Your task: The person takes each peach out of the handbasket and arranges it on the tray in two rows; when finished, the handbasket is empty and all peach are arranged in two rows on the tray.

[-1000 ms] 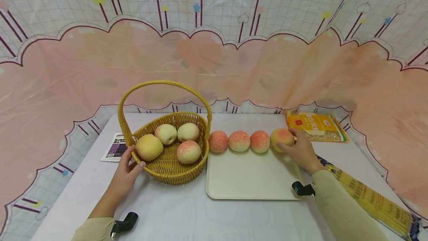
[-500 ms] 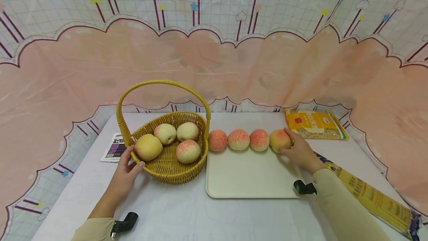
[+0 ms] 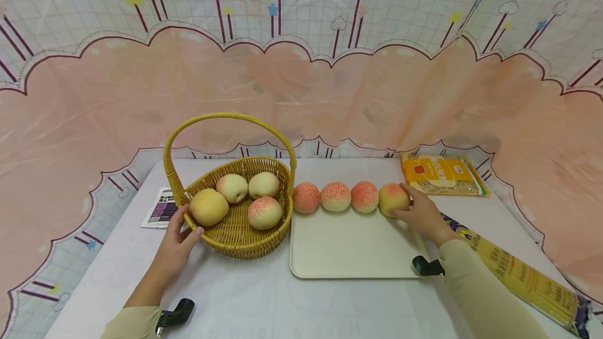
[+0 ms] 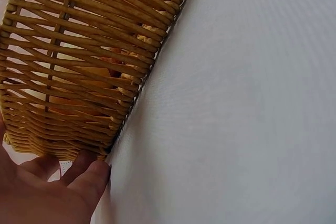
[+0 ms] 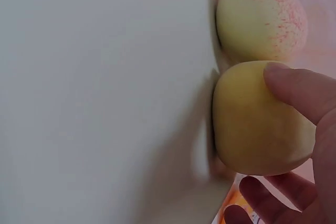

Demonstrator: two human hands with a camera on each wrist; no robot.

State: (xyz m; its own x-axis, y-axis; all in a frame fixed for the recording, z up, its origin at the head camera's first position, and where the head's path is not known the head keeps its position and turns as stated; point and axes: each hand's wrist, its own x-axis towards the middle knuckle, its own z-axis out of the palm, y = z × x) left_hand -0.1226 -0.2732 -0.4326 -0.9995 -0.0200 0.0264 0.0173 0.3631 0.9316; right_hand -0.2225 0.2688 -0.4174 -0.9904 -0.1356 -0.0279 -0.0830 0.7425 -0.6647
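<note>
My left hand (image 3: 181, 237) holds the left side of a yellow wicker basket (image 3: 245, 249), thumb near the rim; in the left wrist view its fingertips (image 4: 95, 174) meet the basket's lower edge. Several pale peaches (image 3: 265, 213) lie inside. My right hand (image 3: 424, 216) grips a yellow-red peach (image 3: 392, 200) at the right end of a row along the far side of a cream tray (image 3: 353, 250). Its thumb presses on this peach in the right wrist view, other fingers curled below. Three reddish peaches (image 3: 335, 196) continue the row leftward, sitting close together.
An orange food packet (image 3: 443, 174) lies at the back right. Beyond the right forearm stretches a long yellow packet (image 3: 523, 276). A white and purple packet (image 3: 162, 211) is partly hidden behind the basket. The tall basket handle (image 3: 231, 115) arches overhead, and a patterned cloth (image 3: 301, 88) hangs behind the table.
The peach in my right hand has turned, its red patch moving from the top towards the right. The right fingers have shifted slightly around it. My left hand and the basket stay put.
</note>
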